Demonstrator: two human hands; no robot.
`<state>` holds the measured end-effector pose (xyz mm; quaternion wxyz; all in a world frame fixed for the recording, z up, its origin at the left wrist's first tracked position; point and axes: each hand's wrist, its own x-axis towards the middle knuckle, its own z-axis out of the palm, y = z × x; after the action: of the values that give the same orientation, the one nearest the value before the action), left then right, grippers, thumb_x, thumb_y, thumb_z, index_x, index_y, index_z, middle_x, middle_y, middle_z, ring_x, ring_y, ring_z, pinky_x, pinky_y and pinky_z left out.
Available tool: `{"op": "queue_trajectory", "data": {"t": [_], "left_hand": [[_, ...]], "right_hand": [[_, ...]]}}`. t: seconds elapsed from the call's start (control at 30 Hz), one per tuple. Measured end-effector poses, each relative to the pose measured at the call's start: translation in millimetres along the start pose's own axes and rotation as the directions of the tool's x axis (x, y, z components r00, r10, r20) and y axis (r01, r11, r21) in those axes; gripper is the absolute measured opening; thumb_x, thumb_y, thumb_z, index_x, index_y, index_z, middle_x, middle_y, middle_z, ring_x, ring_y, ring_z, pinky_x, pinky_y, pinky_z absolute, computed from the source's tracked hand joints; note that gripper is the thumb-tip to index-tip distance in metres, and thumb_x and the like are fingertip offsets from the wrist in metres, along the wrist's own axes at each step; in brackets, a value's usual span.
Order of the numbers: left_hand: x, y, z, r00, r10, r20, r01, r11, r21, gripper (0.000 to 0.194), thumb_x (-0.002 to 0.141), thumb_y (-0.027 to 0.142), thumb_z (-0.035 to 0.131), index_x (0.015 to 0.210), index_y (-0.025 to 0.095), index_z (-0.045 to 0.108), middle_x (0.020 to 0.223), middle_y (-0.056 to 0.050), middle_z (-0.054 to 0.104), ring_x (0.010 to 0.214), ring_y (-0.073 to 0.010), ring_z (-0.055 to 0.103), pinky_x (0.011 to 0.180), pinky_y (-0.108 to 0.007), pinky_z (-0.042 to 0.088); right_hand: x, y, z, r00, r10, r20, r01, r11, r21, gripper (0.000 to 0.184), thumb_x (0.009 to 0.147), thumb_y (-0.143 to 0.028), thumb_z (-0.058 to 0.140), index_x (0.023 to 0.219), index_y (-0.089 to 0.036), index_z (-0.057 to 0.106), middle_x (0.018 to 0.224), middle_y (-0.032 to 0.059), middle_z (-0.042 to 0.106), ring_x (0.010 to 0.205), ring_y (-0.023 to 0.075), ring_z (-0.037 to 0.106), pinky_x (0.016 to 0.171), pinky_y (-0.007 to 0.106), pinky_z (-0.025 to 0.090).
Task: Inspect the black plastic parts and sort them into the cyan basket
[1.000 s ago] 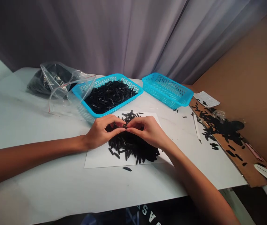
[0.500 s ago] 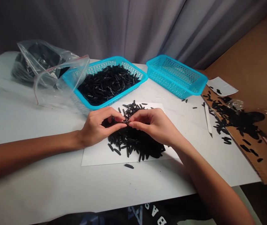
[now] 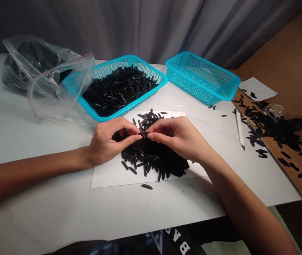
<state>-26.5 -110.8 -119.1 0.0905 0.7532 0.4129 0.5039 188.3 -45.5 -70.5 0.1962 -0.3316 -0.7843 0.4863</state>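
Observation:
Between the fingertips of both hands is a small, slim black piece (image 3: pixel 144 133), pinched at its two ends. My left hand (image 3: pixel 111 141) is closed on its left end, thumb against forefinger. From the other side my right hand (image 3: pixel 179 136) grips the right end the same way. Beneath them a heap of similar black pieces (image 3: pixel 153 159) lies on a white sheet (image 3: pixel 104 179). One loose piece (image 3: pixel 147 186) rests on the table just in front of the sheet. What the pieces are made of I cannot tell.
Behind the hands stands a blue basket (image 3: pixel 161 83) full of black pieces. A second blue basket (image 3: pixel 204 76) is to its right. At left lies a clear zip bag (image 3: pixel 34 67) with black contents. A white pointed tool (image 3: pixel 239 130) and scattered black pieces (image 3: pixel 283 127) are at right.
My view has shifted, so the baskets appear higher and larger. Both hands stay pinched on a small black piece, which shows more clearly between slightly wider-apart fingertips.

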Motion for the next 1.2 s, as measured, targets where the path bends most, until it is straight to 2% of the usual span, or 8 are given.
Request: {"op": "queue_trajectory", "data": {"t": [0.23, 0.3, 0.4, 0.5, 0.57, 0.7, 1.03, 1.2], "left_hand": [[0, 0, 0.0, 0.999, -0.035, 0.018, 0.035, 0.999, 0.010, 0.010, 0.086, 0.017, 0.077, 0.088, 0.018, 0.068, 0.077, 0.000, 0.073, 0.067, -0.0124, 0.067, 0.058, -0.026, 0.051], [1, 0, -0.2, 0.996, -0.054, 0.074, 0.052, 0.998, 0.024, 0.011, 0.086, 0.020, 0.077, 0.093, 0.017, 0.069, 0.082, -0.002, 0.074, 0.073, -0.0139, 0.068, 0.064, -0.027, 0.054], [1, -1, -0.6, 0.970, -0.036, 0.239, 0.018, 0.997, 0.075, 0.023, 0.084, 0.027, 0.079, 0.102, 0.017, 0.070, 0.096, -0.007, 0.076, 0.090, -0.0203, 0.070, 0.083, -0.035, 0.056], [0, -4, -0.3, 0.947, 0.020, 0.320, -0.048, 0.996, 0.080, 0.019, 0.086, 0.028, 0.077, 0.101, 0.018, 0.071, 0.101, -0.008, 0.076, 0.095, -0.0226, 0.069, 0.089, -0.040, 0.054], [-1, -5, 0.2, 0.950, 0.041, 0.310, -0.063, 0.996, 0.061, 0.009, 0.090, 0.024, 0.072, 0.097, 0.019, 0.071, 0.098, -0.007, 0.076, 0.091, -0.0209, 0.069, 0.086, -0.038, 0.054], [-1, -5, 0.7, 0.956, 0.028, 0.291, -0.045, 0.998, 0.052, 0.006, 0.092, 0.019, 0.068, 0.098, 0.019, 0.071, 0.095, -0.006, 0.077, 0.089, -0.0198, 0.069, 0.086, -0.037, 0.054], [-3, -3, 0.8, 0.958, -0.068, 0.278, 0.040, 0.994, 0.104, 0.021, 0.092, 0.024, 0.069, 0.112, 0.018, 0.067, 0.101, -0.007, 0.075, 0.095, -0.0213, 0.069, 0.087, -0.036, 0.055], [-2, -2, 0.3, 0.965, -0.103, 0.240, 0.080, 0.991, 0.106, 0.028, 0.092, 0.025, 0.069, 0.117, 0.017, 0.063, 0.101, -0.006, 0.072, 0.093, -0.0195, 0.068, 0.084, -0.033, 0.056]], "right_hand": [[-3, -5, -5, 0.999, -0.011, -0.031, 0.010, 1.000, -0.024, 0.008, 0.086, -0.022, 0.073, 0.082, -0.016, 0.076, 0.074, 0.0024, 0.074, 0.066, 0.0143, 0.064, 0.061, 0.027, 0.048], [-3, -5, -9, 0.980, -0.081, -0.185, 0.083, 0.997, 0.004, 0.008, 0.085, -0.025, 0.075, 0.081, -0.018, 0.075, 0.076, 0.0028, 0.073, 0.067, 0.0154, 0.064, 0.062, 0.029, 0.049], [-1, -3, -21, 0.764, -0.124, -0.633, 0.268, 0.954, 0.135, 0.017, 0.094, -0.034, 0.062, 0.091, -0.023, 0.074, 0.092, 0.0055, 0.073, 0.075, 0.0172, 0.065, 0.066, 0.031, 0.050], [-1, -2, -31, 0.679, 0.006, -0.734, 0.229, 0.948, 0.220, 0.032, 0.103, -0.039, 0.045, 0.109, -0.024, 0.072, 0.110, 0.0097, 0.072, 0.090, 0.0208, 0.068, 0.076, 0.035, 0.052], [-1, 0, -31, 0.772, -0.029, -0.635, 0.140, 0.982, 0.126, 0.023, 0.097, -0.035, 0.058, 0.109, -0.023, 0.073, 0.106, 0.0102, 0.073, 0.091, 0.0235, 0.068, 0.077, 0.037, 0.053], [-3, 5, -19, 0.987, -0.144, -0.075, 0.102, 0.908, -0.406, 0.020, 0.086, -0.027, 0.075, 0.105, -0.021, 0.075, 0.107, 0.0099, 0.073, 0.103, 0.0297, 0.065, 0.090, 0.044, 0.050], [2, 10, -10, 0.989, -0.150, -0.007, 0.120, 0.817, -0.564, 0.007, 0.089, -0.013, 0.070, 0.088, -0.018, 0.074, 0.093, 0.0078, 0.071, 0.091, 0.0242, 0.063, 0.079, 0.035, 0.046], [1, 5, -7, 0.985, -0.110, -0.136, 0.081, 0.976, -0.200, 0.006, 0.089, -0.021, 0.071, 0.090, -0.021, 0.077, 0.089, 0.0044, 0.076, 0.082, 0.0203, 0.067, 0.075, 0.033, 0.050]]}}
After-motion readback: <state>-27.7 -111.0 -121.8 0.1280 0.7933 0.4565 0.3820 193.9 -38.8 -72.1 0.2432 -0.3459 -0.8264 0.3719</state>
